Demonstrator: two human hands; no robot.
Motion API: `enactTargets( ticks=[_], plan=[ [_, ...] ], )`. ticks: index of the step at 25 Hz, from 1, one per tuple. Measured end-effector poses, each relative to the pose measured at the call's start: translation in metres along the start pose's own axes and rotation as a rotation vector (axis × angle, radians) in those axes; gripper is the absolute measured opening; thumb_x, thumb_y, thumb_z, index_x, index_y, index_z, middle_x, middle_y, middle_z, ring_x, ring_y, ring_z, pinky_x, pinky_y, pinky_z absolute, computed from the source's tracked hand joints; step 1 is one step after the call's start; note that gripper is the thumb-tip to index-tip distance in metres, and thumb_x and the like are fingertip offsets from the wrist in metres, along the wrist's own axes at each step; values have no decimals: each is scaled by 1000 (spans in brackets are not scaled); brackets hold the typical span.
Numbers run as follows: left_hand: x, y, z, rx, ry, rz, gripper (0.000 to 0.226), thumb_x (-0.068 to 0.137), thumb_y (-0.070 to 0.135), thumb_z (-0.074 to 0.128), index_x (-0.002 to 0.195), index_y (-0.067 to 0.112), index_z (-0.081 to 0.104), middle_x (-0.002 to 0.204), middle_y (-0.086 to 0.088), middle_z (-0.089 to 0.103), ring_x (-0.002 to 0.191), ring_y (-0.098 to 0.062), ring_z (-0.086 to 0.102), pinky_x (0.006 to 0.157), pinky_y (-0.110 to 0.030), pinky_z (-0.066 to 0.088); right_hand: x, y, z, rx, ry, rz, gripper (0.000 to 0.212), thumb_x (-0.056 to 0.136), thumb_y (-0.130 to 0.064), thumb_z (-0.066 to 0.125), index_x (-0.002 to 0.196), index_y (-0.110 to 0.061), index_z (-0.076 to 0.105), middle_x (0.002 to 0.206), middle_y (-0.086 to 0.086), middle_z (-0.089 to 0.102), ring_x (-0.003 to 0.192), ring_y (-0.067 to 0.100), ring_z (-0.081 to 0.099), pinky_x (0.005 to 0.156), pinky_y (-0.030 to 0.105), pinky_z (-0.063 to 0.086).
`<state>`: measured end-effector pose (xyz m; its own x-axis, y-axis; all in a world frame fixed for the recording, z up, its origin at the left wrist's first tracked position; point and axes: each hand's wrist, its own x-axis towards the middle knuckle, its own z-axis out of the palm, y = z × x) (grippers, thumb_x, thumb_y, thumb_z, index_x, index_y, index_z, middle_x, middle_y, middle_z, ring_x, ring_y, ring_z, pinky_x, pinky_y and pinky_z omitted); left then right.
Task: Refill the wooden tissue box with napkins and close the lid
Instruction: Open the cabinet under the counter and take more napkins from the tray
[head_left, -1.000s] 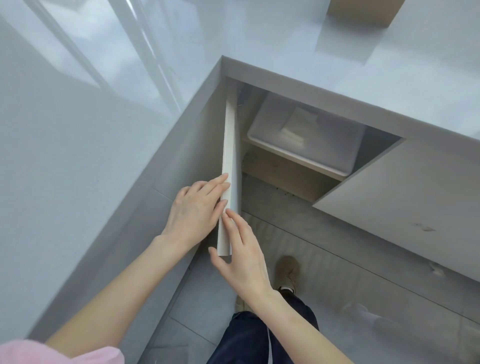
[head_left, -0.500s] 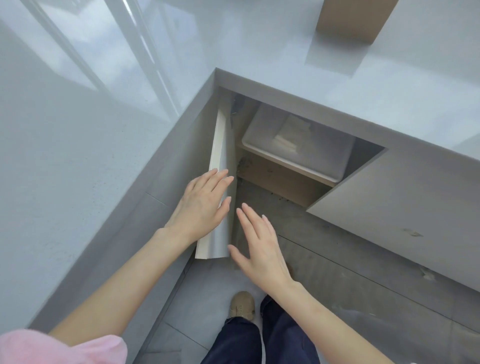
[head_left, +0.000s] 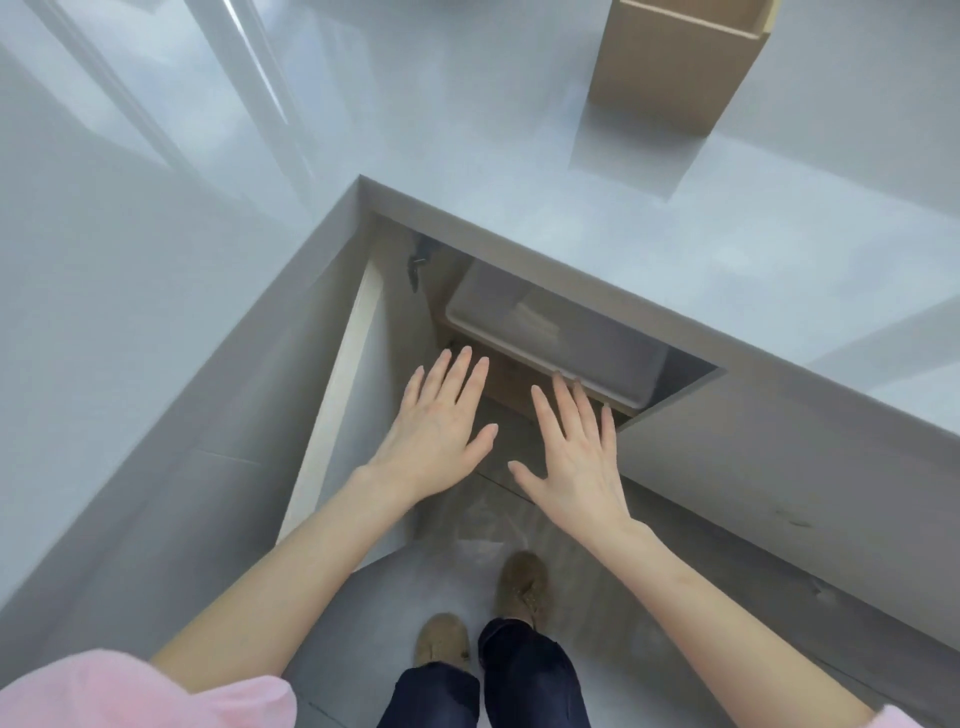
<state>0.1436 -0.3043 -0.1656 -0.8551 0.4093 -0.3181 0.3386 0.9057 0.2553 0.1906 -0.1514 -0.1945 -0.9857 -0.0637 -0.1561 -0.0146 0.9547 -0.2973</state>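
Note:
The wooden tissue box (head_left: 675, 62) stands on the grey countertop at the top right, its top open. Under the counter, an open cabinet holds a translucent plastic bin (head_left: 561, 332) on a shelf, with pale folded napkins dimly visible inside. My left hand (head_left: 441, 421) is spread flat in front of the cabinet opening, holding nothing. My right hand (head_left: 576, 457) is also spread, its fingertips at the bin's front rim. The left cabinet door (head_left: 337, 395) is swung wide open beside my left hand.
The L-shaped grey countertop (head_left: 519, 208) wraps around the corner. The right cabinet door (head_left: 779, 467) is swung open at the right. My shoes (head_left: 522, 582) stand on the grey floor below.
The left door has swung further open and my left hand has let go of it. Both hands have moved forward toward the bin in the cabinet.

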Motion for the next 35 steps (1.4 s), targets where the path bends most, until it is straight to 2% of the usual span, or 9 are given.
enactTargets(
  ticks=[3,7,13,19,24,28,31,33,35],
  plan=[
    [29,5,12,-41,28,-13,68,94,38,35,148,12,2,158,-8,-1,145,-24,-4,117,-40,0,24,17,1,-6,-34,-5,76,86,-40,56,148,-15,20,159,7,9,147,25,2,117,46,0],
    [68,1,29,-86,55,-42,70,92,39,41,147,10,9,157,-10,7,145,-25,5,116,-40,8,52,40,12,-25,-114,-6,75,89,-43,49,149,-17,11,160,3,-3,147,21,-8,116,42,-8],
    [122,-19,72,-57,75,-61,73,93,44,37,148,11,1,158,-10,4,145,-25,4,117,-38,5,100,74,55,-88,-144,27,77,92,-47,42,150,-19,0,159,4,-10,146,21,-12,117,44,-9],
    [172,-39,111,-59,100,-37,71,93,43,38,148,12,6,157,-10,9,144,-25,11,115,-38,12,148,109,100,-48,-45,56,74,92,-44,46,149,-16,10,159,6,3,147,22,1,118,43,1],
    [213,-41,122,-124,111,-32,68,93,40,40,146,7,12,154,-12,21,140,-27,23,112,-38,23,183,135,124,19,7,135,64,89,-40,51,142,-8,32,142,14,41,131,29,39,109,41,33],
    [254,-35,124,-358,70,-135,62,95,38,39,143,4,21,148,-15,31,133,-31,35,106,-39,33,214,140,124,420,-90,443,56,92,-35,49,136,-1,37,136,18,45,123,31,45,94,35,41],
    [286,-36,133,-368,43,-195,60,95,39,38,141,3,25,144,-18,34,130,-33,37,106,-41,34,243,146,124,804,-18,662,46,90,-29,51,123,5,51,105,15,56,103,27,55,82,33,43],
    [302,-39,141,-444,59,-235,56,95,37,37,141,6,27,143,-17,37,129,-33,37,105,-42,35,259,150,124,1036,36,742,28,90,-23,52,101,2,60,89,13,56,101,30,61,90,40,49],
    [312,-39,149,-533,112,-260,48,96,33,37,138,10,35,139,-16,42,126,-32,41,102,-40,37,270,150,128,1190,27,784,21,92,-21,52,95,-1,60,91,15,59,97,28,62,93,38,50]
  ],
)
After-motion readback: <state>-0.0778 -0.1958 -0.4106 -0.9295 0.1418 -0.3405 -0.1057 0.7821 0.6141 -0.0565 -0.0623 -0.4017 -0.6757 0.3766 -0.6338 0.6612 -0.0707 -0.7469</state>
